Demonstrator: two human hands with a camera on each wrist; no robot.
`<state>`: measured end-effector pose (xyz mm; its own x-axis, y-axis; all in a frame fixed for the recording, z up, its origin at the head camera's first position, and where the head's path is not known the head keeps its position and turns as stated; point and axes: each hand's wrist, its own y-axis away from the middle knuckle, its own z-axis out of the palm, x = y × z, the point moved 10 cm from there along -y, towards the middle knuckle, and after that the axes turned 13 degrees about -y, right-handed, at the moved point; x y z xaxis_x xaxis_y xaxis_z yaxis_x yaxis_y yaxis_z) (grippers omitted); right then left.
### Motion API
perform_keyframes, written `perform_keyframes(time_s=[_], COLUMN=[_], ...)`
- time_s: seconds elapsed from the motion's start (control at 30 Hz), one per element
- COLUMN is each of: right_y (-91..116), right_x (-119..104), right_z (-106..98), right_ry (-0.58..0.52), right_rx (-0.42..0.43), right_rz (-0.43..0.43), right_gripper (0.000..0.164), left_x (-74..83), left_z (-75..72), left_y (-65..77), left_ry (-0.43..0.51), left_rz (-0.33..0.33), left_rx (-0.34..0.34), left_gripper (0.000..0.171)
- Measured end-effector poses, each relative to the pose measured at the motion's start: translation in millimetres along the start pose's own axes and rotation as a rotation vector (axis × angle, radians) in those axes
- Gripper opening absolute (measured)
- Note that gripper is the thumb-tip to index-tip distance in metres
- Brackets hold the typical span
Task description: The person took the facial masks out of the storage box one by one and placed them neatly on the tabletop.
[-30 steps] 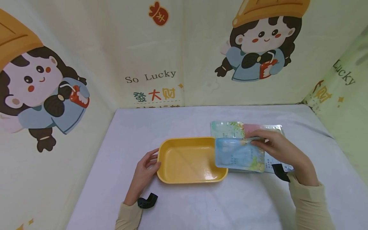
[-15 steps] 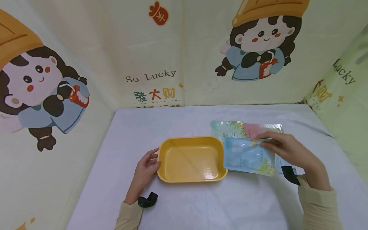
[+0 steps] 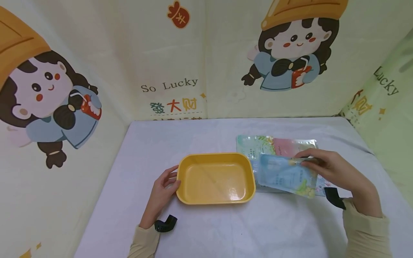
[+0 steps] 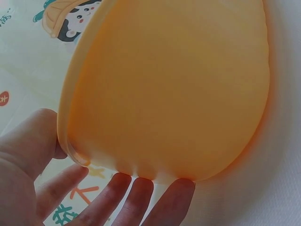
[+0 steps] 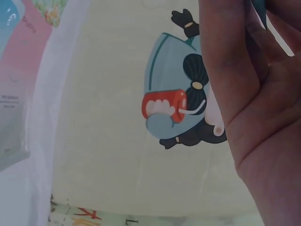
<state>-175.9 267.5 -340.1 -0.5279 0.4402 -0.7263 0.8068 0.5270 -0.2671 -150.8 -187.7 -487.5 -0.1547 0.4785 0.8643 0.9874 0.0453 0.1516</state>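
A yellow tray (image 3: 216, 179) lies on the table with nothing in it. The fingertips and thumb of my left hand (image 3: 165, 186) touch its left end; in the left wrist view, the fingers lie fairly straight against the tray's wall (image 4: 164, 94). My right hand (image 3: 335, 168) pinches the top edge of a flat blue foil packet (image 3: 285, 175) between thumb and fingers, to the right of the tray. The blue packet hangs over other packets, among them a green one (image 3: 253, 143) and a pink one (image 3: 292, 144). In the right wrist view the held packet is mostly hidden.
A white cloth covers the table (image 3: 226, 233). Behind it and at both sides stands a cream curtain (image 3: 222, 64) with cartoon prints. A floral packet (image 3: 323, 184) peeks out beneath the right hand. Each wrist carries a small black camera mount (image 3: 166, 224).
My right hand has carried the blue packet rightward, from overlapping the tray's right end to over the other packets. The left hand and the tray have stayed put.
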Motion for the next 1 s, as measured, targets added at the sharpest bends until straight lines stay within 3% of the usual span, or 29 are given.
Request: perform_keyframes(time_s=[0.5, 0.73, 1.0], right_y=[9.2, 11.1, 10.6], right_x=[32.1, 42.1, 52.7], right_z=[32.5, 47.0, 61.2], right_ry=[-0.123, -0.166, -0.255], right_rx=[-0.15, -0.208, -0.286], right_rz=[0.176, 0.155, 0.193], right_gripper=[0.026, 0.026, 0.019], left_x=[-3.0, -2.2, -3.6], left_z=[1.3, 2.5, 2.5], left_y=[-1.3, -2.0, -2.4], left_ry=[0.017, 0.021, 0.027], left_rz=[-0.012, -0.015, -0.009], left_rx=[-0.01, -0.014, -0.011], left_gripper=[0.049, 0.049, 0.049])
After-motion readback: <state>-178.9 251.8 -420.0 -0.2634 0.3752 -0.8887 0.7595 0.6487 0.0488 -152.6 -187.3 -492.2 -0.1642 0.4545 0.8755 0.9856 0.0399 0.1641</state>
